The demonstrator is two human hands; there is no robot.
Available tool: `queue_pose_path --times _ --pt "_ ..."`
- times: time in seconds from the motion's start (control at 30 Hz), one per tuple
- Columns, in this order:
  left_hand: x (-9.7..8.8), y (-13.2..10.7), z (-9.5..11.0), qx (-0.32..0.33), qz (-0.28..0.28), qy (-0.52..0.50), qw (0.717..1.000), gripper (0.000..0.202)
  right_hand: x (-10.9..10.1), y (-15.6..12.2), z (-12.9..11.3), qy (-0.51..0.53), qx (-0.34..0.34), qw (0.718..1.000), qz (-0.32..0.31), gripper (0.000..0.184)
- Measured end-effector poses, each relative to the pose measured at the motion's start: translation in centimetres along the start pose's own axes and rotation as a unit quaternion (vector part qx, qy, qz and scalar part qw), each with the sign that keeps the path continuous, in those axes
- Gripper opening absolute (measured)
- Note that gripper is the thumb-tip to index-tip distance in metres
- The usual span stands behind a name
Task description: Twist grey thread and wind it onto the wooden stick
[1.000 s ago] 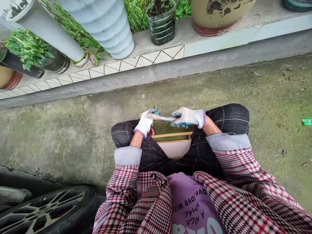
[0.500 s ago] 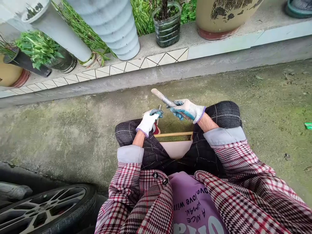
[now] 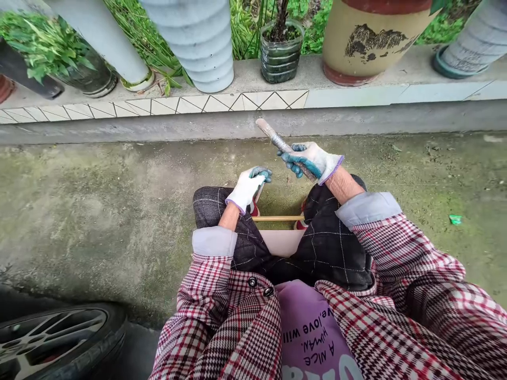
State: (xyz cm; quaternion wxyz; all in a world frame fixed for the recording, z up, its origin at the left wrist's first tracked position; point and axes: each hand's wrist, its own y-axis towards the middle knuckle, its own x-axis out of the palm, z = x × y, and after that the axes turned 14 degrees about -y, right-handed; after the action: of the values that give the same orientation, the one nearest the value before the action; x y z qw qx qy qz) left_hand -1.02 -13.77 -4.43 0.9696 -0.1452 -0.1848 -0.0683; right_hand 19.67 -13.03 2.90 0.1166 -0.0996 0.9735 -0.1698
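Observation:
My right hand (image 3: 315,159), in a white work glove with a blue-green palm, is closed around a pale stick (image 3: 266,126). A silvery, shiny wrapping covers the stick's middle, and its bare end points up and left, toward the wall. Lower and to the left, my left hand (image 3: 244,189), gloved alike, has its fingers curled together. A thin pale piece (image 3: 258,194) shows below those fingers; its kind is unclear and most of it is hidden. The two hands are apart, above my bent knees.
A tiled low wall (image 3: 273,100) runs across in front, bearing a ribbed white pot (image 3: 194,42), a tan pot (image 3: 368,42) and a small plastic planter (image 3: 280,59). A car wheel (image 3: 59,338) stands lower left. A green scrap (image 3: 455,219) lies on the concrete ground (image 3: 119,211).
My view has tilted up and turned right, showing more of the wall. My right hand has lifted the stick slightly. The metallic tip formerly above my left fingers is no longer clearly visible.

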Motion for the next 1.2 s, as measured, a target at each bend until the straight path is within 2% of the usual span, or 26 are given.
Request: queue_pose_path --times 0.1,0.23,0.3,0.47,0.67,0.87,0.97,1.0,1.07,1.1,1.13,1.17,1.2 --pt "0.1 -0.4 0.2 -0.004 -0.001 -0.005 1.0 0.009 -0.1 0.3 -0.5 -0.01 0.004 1.0 -0.014 0.024" --pt "-0.2 -0.9 0.1 -0.028 -0.005 -0.005 1.0 0.011 0.0 1.0 0.5 0.01 0.017 1.0 -0.006 0.025" --pt "-0.4 -1.0 -0.1 -0.039 -0.01 -0.001 0.999 0.011 0.2 1.5 1.1 0.031 0.021 0.999 -0.001 0.026" --pt "-0.8 -0.9 -0.9 -0.037 0.006 0.023 0.999 0.012 1.0 2.5 1.5 0.055 0.019 0.998 -0.038 0.017" --pt "-0.2 -0.4 -1.7 -0.054 -0.008 0.036 0.998 0.012 0.8 2.5 1.6 0.056 0.041 0.997 -0.025 0.018" --pt "0.2 -0.9 -2.2 -0.056 -0.039 0.023 0.997 0.01 1.5 2.3 1.5 0.049 0.021 0.998 -0.03 0.02" --pt "0.1 -0.8 -2.0 -0.057 -0.055 0.037 0.996 0.013 0.8 1.8 1.3 0.05 -0.006 0.998 -0.042 0.025" --pt "0.0 -0.6 -1.8 -0.054 -0.059 0.052 0.995 0.013 0.4 1.5 1.4 0.047 -0.02 0.997 -0.058 0.027" --pt "-0.5 0.3 -1.1 -0.042 -0.06 0.089 0.993 0.012 -0.6 0.8 1.7 0.01 -0.035 0.989 -0.142 0.031" --pt "-0.9 0.8 -0.5 -0.034 -0.063 0.111 0.991 0.01 -1.0 0.4 2.0 -0.03 -0.03 0.976 -0.212 0.032" --pt "-1.4 1.3 0.2 -0.029 -0.063 0.119 0.99 0.009 -1.3 0.1 2.5 -0.084 -0.014 0.95 -0.3 0.032" --pt "-2.0 1.9 0.9 -0.03 -0.071 0.129 0.989 0.009 -1.5 -0.2 3.0 -0.139 -0.006 0.929 -0.342 0.029" --pt "-2.6 2.4 1.6 -0.03 -0.107 0.171 0.979 0.012 -1.4 -0.3 3.7 -0.181 -0.006 0.92 -0.346 0.024"
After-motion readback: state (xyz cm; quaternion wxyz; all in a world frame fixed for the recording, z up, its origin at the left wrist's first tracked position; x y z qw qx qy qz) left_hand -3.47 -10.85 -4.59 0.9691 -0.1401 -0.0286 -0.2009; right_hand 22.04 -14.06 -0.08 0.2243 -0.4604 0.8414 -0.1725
